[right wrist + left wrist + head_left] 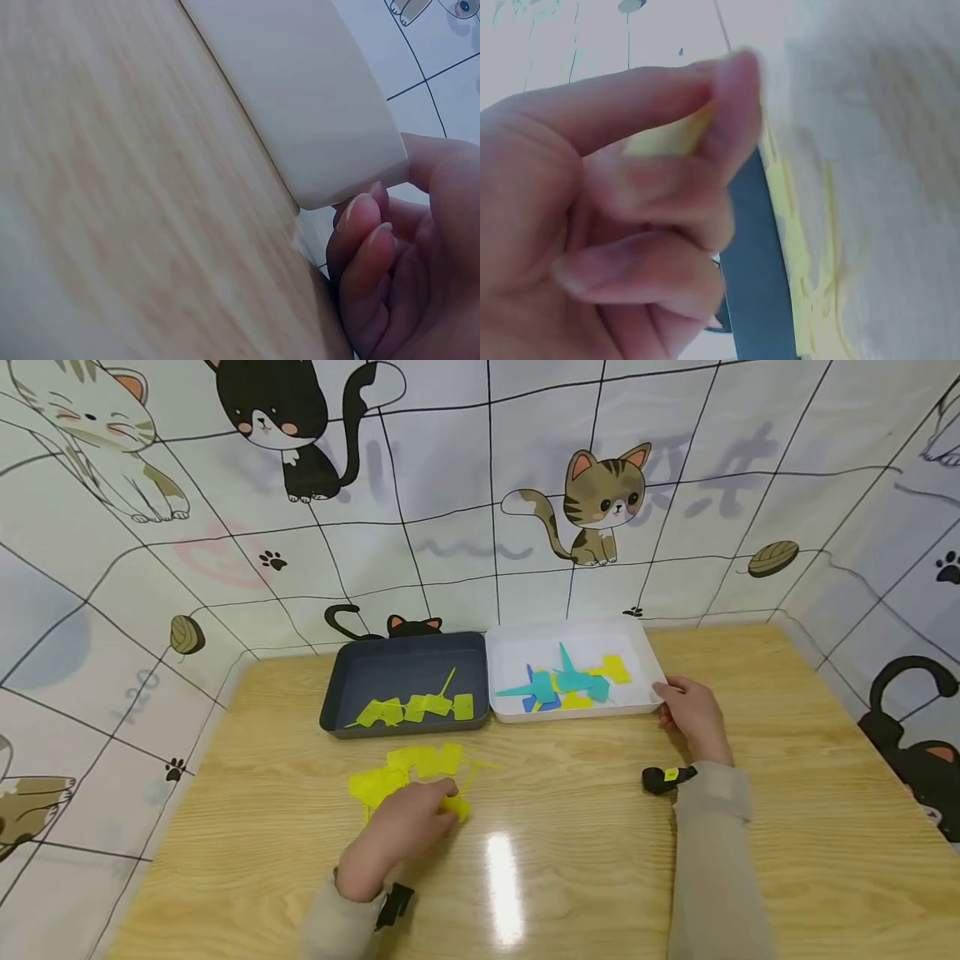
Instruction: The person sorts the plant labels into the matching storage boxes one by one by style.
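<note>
Via head cam, I confirm L hand (408, 822) fingers pinch a yellow pc (456, 807) at the near R edge of the loose yellow pile (378, 783), which lies on the worktop (570, 827) in front of the dark tray (397, 668); pc-to-worktop contact: can't tell. R hand (693, 714) fingers grip the near R corner of the white tray (637, 647), w/ turquoise, blue & yellow pcs inside. Dark tray, adj. on L, holds yellow-green pcs (435, 703) along its near side.
</note>
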A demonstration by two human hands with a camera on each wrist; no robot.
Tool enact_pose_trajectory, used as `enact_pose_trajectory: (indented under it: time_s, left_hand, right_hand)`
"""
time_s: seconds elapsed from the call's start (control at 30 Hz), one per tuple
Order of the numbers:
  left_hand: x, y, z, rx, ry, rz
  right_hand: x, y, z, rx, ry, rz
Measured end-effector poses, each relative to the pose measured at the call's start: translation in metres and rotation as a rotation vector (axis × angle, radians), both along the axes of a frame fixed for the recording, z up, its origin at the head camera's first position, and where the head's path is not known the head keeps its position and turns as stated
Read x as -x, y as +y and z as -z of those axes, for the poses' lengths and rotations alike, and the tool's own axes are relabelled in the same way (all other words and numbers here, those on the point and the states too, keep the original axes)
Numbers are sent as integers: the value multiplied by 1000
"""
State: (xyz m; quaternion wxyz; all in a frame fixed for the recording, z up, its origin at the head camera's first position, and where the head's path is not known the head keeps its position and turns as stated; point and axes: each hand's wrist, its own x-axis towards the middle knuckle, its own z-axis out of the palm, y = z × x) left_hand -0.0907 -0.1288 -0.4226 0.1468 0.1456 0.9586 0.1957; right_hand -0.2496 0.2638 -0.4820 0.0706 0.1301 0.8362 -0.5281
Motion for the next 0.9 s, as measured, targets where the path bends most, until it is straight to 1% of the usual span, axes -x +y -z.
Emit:
enact_pose_trajectory:
  time_s: [0.1, 0.2, 0.3, 0.4, 0.47, 0.57, 0.63, 0.7, 0.83, 0.9]
  left_hand:
    - [6, -6, -7, -37, 37, -65]
    - [14, -14, -19, -67, 93, -137]
    - [23, -27, -28, -103, 149, -213]
    - [34, -41, -34, -167, 221, -285]
    - [40, -49, -34, -215, 255, -306]
    - [49, -57, -34, -264, 276, -322]
    - [53, -61, -33, -275, 283, -336]
    - [57, -64, -32, -284, 294, -364]
    - [62, -69, -31, -298, 336, -412]
    - [63, -74, -29, -299, 351, -451]
  right_hand:
    - [0, 0, 0, -22, 9, -3]
    - [0, -1, 0, -20, 7, -10]
    - [0, -2, 2, 1, -9, -6]
    - [-1, -2, 2, 12, -18, -5]
    - [-1, -1, 1, 14, -13, 2]
    - [0, 2, 0, 5, 2, 10]
    - [0, 3, -1, 4, 0, 9]
    - [1, 3, -1, 2, -2, 0]
    - [0, 1, 0, 18, -15, 9]
    - [-1, 0, 0, 28, -18, 15]
